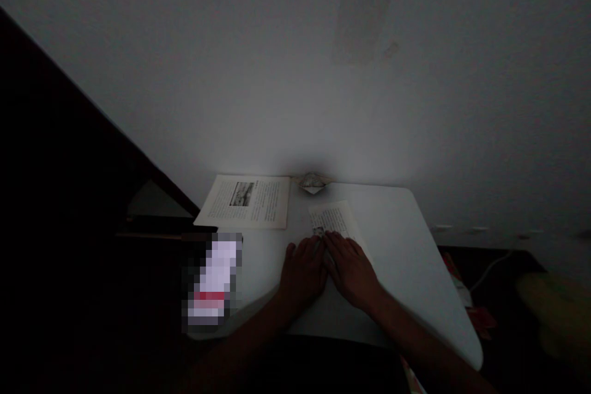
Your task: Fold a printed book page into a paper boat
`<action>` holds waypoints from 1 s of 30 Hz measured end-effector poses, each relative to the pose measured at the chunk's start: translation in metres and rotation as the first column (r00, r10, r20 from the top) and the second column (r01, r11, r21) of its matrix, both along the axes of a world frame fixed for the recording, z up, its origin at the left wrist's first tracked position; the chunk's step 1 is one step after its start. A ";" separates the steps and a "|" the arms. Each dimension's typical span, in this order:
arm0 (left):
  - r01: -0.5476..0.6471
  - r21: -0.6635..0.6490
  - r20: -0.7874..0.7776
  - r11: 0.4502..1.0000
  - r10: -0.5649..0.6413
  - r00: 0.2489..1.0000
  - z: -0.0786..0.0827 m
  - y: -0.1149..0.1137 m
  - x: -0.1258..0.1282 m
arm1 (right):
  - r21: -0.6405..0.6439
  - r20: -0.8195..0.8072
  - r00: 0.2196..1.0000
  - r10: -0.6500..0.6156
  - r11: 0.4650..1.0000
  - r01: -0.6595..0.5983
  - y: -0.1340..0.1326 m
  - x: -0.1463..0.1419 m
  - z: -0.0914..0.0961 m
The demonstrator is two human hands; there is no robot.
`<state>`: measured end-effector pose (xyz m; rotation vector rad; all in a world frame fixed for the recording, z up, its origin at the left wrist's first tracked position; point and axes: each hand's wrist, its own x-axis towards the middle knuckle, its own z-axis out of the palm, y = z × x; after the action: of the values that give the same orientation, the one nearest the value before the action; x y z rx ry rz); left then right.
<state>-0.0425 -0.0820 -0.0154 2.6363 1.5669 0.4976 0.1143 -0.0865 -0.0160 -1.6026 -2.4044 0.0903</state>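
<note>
A printed sheet is laid on the white table near its middle. Its long axis runs from 11 o'clock at the far end to 5 o'clock at the near end, and the near end is hidden under the hands. The left hand is pressed flat, palm down, fingers together, at the sheet's left edge. The right hand is laid flat on the sheet itself, fingers together and pointed to 11 o'clock. The two hands are set side by side, touching. An open book is seen at 10 o'clock from the hands, a small folded paper at 12 o'clock against the wall, and a blurred bright object at 9 o'clock.
</note>
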 end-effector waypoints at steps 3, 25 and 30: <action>-0.008 0.019 -0.006 1.000 0.008 1.000 -0.002 0.000 0.000 | -0.003 0.011 1.000 -0.023 1.000 0.023 -0.002 -0.001 0.002; -0.027 0.036 -0.050 0.999 0.029 0.998 -0.007 -0.001 -0.003 | 0.047 0.090 0.979 -0.184 0.982 0.180 -0.001 0.013 -0.004; -0.025 0.024 -0.052 0.999 0.026 0.998 -0.005 -0.002 -0.003 | 0.056 0.122 0.970 -0.208 0.978 0.202 0.000 0.019 -0.004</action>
<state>-0.0458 -0.0838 -0.0204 2.6714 1.6211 0.4545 0.1335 -0.0866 -0.0195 -1.8781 -2.2966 -0.1048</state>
